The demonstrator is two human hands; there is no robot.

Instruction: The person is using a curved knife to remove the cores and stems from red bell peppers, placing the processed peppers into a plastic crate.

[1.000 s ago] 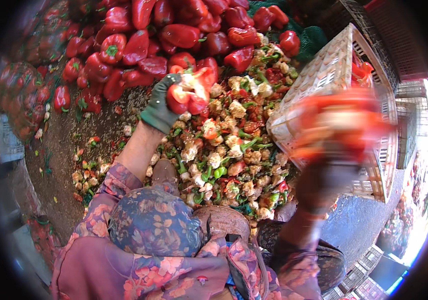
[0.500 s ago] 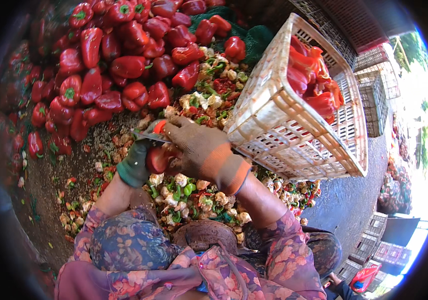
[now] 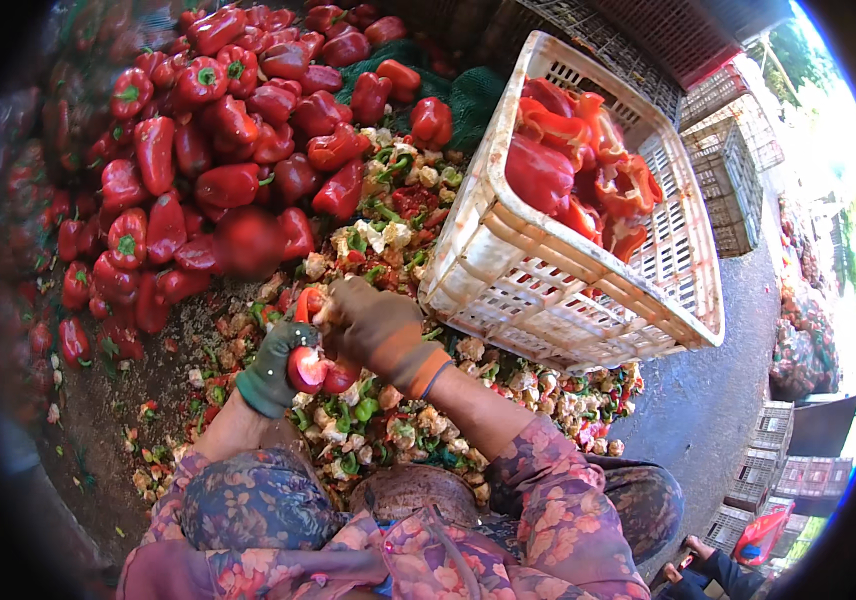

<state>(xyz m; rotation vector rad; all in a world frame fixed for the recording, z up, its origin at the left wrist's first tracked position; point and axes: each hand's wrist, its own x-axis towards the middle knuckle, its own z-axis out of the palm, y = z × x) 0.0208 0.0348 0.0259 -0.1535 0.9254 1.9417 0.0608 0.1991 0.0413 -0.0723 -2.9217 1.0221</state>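
My left hand (image 3: 273, 365), in a dark green glove, grips a red bell pepper (image 3: 310, 370) just above my knees. My right hand (image 3: 373, 330), in a brown glove with an orange cuff, lies over the top of the same pepper, fingers curled on it; what it may hold underneath is hidden. Below both hands lies a heap of cut pepper cores and scraps (image 3: 388, 440), white, green and red. A white plastic crate (image 3: 548, 290) with cut red pepper pieces (image 3: 578, 170) stands tilted to the right of my hands.
A big pile of whole red bell peppers (image 3: 218, 150) fills the ground ahead and to the left. Green netting (image 3: 468, 95) lies at the pile's far edge. Stacked crates (image 3: 728, 170) stand at the right, beyond grey pavement (image 3: 718, 390). Another person's hand (image 3: 693, 550) shows at the bottom right.
A second ago my right hand was up by the crate, blurred, and my left held a cut pepper high. Both hands have since come together low on another pepper.
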